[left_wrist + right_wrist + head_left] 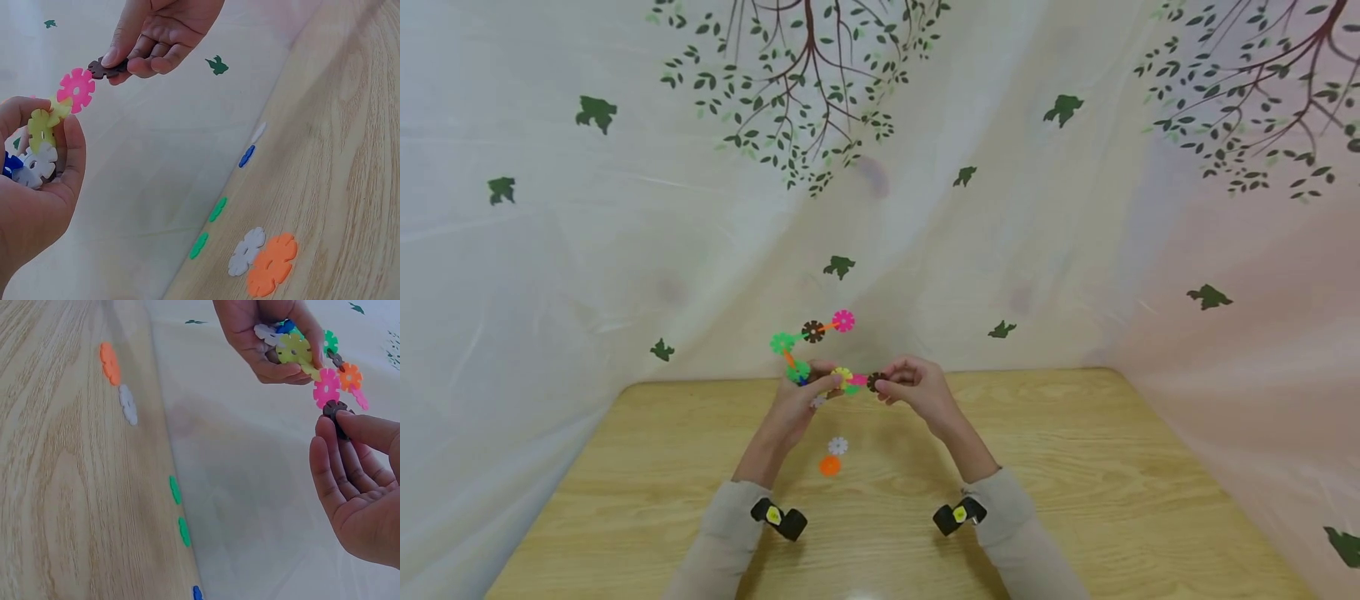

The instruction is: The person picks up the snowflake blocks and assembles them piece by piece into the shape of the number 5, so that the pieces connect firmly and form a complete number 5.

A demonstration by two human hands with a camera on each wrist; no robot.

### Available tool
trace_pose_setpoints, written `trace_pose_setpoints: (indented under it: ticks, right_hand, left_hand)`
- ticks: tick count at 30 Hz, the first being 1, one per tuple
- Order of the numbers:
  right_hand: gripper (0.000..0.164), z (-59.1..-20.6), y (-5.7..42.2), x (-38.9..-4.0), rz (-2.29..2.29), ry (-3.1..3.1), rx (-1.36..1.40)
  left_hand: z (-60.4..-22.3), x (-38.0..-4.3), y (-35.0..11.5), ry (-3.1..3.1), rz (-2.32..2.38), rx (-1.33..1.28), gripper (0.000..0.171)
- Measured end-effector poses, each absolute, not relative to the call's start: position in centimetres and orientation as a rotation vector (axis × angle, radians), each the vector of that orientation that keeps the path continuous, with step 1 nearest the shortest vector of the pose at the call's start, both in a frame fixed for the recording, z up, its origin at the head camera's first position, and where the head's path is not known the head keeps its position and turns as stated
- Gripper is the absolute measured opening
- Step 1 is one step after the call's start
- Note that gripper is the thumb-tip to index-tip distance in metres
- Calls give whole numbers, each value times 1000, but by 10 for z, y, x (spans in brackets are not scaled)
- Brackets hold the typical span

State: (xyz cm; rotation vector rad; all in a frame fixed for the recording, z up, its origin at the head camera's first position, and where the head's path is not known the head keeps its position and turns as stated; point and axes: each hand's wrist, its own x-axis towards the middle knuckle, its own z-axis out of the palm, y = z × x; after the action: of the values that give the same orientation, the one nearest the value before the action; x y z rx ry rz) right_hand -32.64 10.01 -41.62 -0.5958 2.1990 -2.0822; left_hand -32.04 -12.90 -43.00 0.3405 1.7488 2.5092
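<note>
My left hand [786,412] grips a chain of notched plastic snowflake discs above the table. Within its fingers are a yellow disc [41,128], white discs [42,161] and a blue one [12,164]. From that hand the chain bends up and back through a green disc [782,342] and a brown one [812,332] to a pink disc [843,321]. Another pink disc [76,90] sticks out towards my right hand [928,396]. Thumb and fingers of the right hand pinch a dark brown disc [336,414] at that pink disc's notched edge.
An orange disc [830,466] and a white disc [838,446] lie side by side on the wooden table [1075,467]. Farther along lie green discs [218,209] and a blue one [247,156]. A pale cloth [925,275] with printed leaves hangs behind the table.
</note>
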Motion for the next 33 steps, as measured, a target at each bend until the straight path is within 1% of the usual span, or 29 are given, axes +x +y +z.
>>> trace_pose_setpoints:
  ticks: [8,19,29,33]
  right_hand:
    - [20,-412,101,-325,-2084,2228,-607]
    - [17,-412,101,-326,-2058,2229,-607]
    - [24,-412,101,-326,-2103,2290,-616]
    - [25,-413,101,-327,-2099,2286,-608]
  left_hand:
    - [-431,-325,-129,1723,2540,372,21]
    - [-432,-325,-128,1703,2516,363,20]
    - [-433,-323,-125,1762,2425,459,24]
    - [-434,-322,-124,1790,2444,416,21]
